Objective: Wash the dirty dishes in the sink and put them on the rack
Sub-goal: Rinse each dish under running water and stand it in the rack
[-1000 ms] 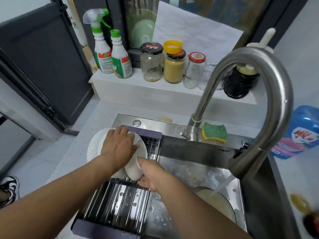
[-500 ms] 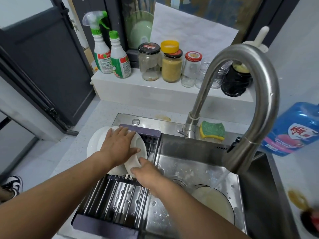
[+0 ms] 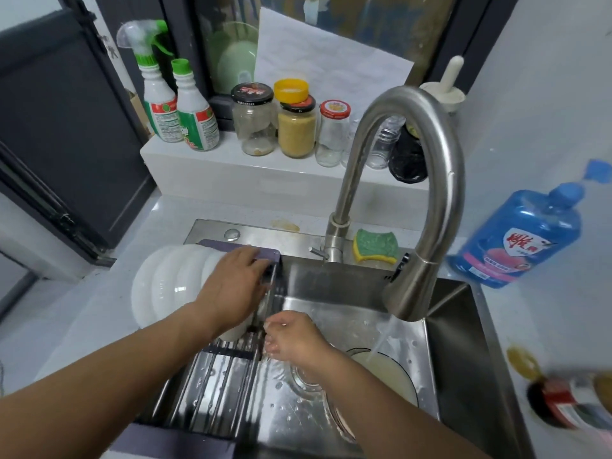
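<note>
White plates (image 3: 165,286) on rack (image 3: 205,379), bowl (image 3: 394,376) in sink (image 3: 457,342)
</note>
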